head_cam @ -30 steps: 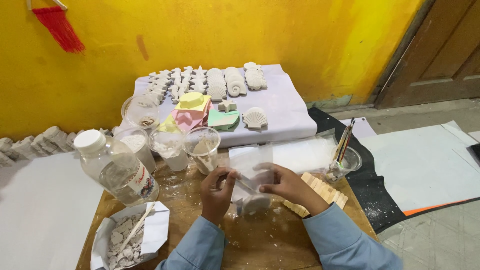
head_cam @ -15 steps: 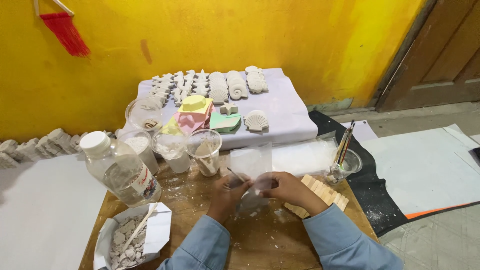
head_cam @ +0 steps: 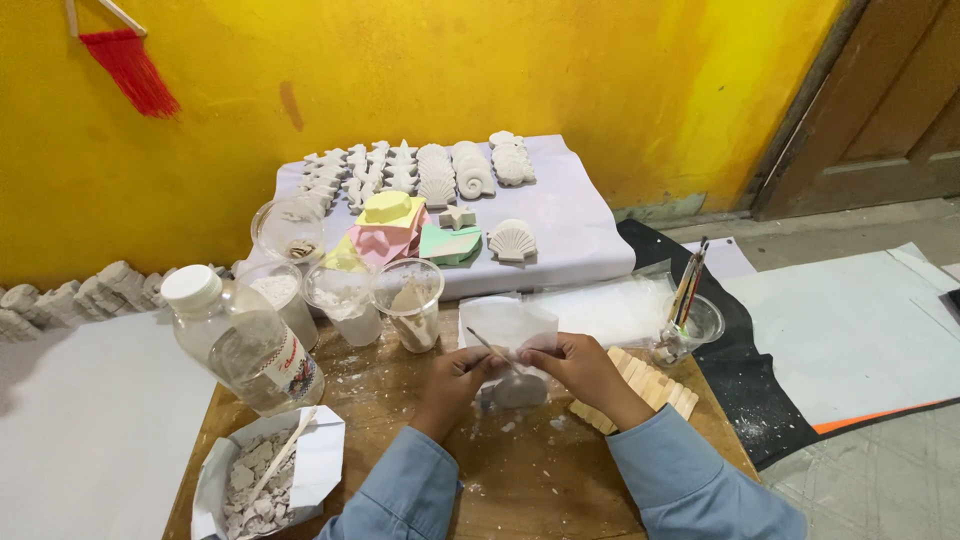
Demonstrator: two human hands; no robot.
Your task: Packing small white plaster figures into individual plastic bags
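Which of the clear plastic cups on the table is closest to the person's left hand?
The cup with brownish powder and a stick in it, rightmost of the row, sits just above the left hand; the other cups stand farther left.

I note a clear plastic bottle with white cap (head_cam: 240, 340) at bench left, red-and-white label (head_cam: 291, 357) on its side. White open paper carton of chalky lumps (head_cam: 262, 475) sits just below.

- The small grey-white round cast piece (head_cam: 518, 390) is half covered by the fingers (head_cam: 540, 358) of both hands; its shape cannot be told.
- The thin stick (head_cam: 480, 343) is too small to name.
- The folded white paper box of plaster chips (head_cam: 268, 478) is cut by the bottom edge.
- Both blue sleeves (head_cam: 700, 480) leave the picture below.
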